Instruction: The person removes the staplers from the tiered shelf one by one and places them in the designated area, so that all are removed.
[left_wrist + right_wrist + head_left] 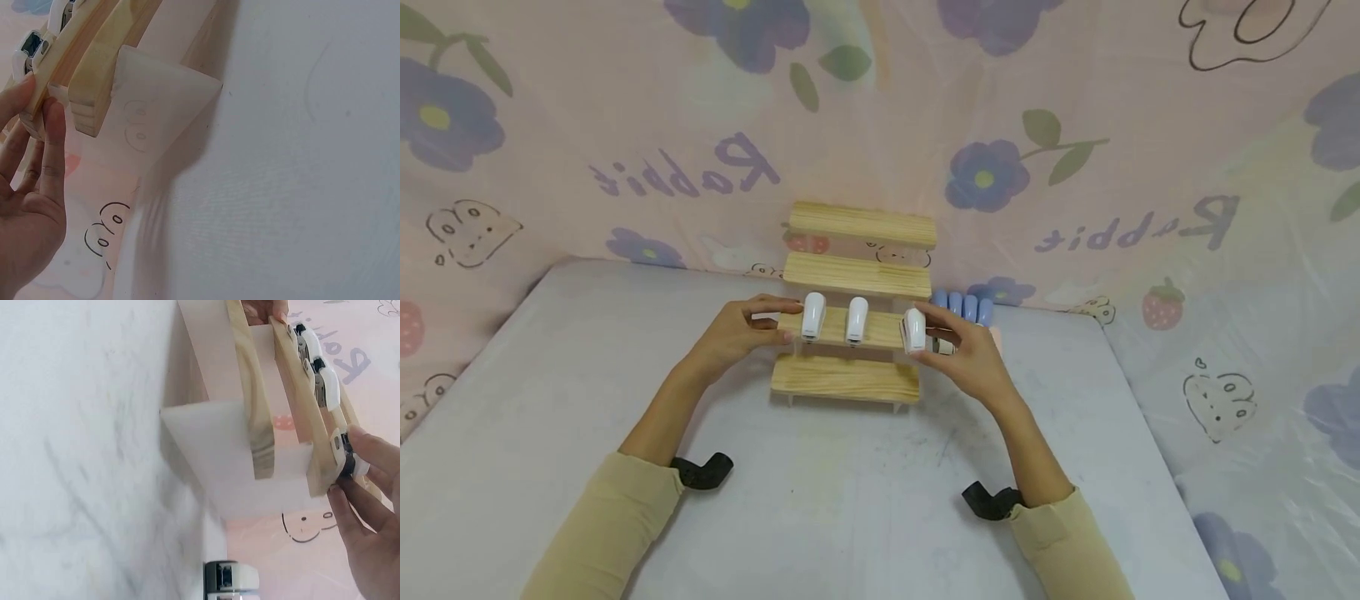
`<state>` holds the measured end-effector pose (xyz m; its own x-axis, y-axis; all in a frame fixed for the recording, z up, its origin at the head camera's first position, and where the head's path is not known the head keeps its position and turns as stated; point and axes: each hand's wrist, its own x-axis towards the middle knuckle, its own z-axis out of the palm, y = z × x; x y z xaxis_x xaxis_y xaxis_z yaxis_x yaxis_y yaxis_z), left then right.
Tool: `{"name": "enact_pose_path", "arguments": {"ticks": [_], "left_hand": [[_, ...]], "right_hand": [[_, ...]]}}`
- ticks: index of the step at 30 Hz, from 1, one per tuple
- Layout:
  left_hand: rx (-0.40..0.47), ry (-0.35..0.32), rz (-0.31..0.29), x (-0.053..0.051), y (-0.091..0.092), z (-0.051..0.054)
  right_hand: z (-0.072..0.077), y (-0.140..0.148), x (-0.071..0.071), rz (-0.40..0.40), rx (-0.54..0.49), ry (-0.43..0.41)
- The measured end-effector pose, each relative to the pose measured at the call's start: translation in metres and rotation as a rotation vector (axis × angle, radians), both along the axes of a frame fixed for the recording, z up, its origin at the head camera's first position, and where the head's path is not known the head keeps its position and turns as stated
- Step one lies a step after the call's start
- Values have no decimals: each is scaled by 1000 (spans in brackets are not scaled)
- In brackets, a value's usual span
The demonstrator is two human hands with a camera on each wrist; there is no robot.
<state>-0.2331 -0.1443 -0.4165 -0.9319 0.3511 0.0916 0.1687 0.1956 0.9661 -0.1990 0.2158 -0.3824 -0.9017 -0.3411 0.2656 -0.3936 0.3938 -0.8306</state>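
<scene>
A tiered wooden display shelf (846,379) stands on the table, with pale boards on white side supports. On its second board from the bottom sit two white mini staplers, one at the left (813,317) and one in the middle (857,321). My right hand (966,350) pinches a third white stapler (913,331) between thumb and fingers at the board's right end; the right wrist view shows its base at the board (322,462). My left hand (741,333) grips the left end of that same board, close to the left stapler, with fingers under it in the left wrist view.
Several blue rounded objects (970,308) stand behind my right hand, partly hidden by it. A white stapler (234,578) shows on the table below the shelf's right side. A printed curtain (880,133) hangs directly behind the shelf.
</scene>
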Motion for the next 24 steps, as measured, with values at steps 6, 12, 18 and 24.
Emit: {"name": "enact_pose_path", "arguments": {"ticks": [6,12,18,24], "left_hand": [[-13,8,-3,-2,1,1],[2,-6,10,-2,2,0],[0,14,0,-3,2,0],[21,-9,4,0,1,-2]], "right_hand": [[-4,16,4,-23,-12,21],[-5,25,6,-38,-6,19],[-7,33,10,-68,-6,1],[-14,41,15,-93,-4,-69]]}}
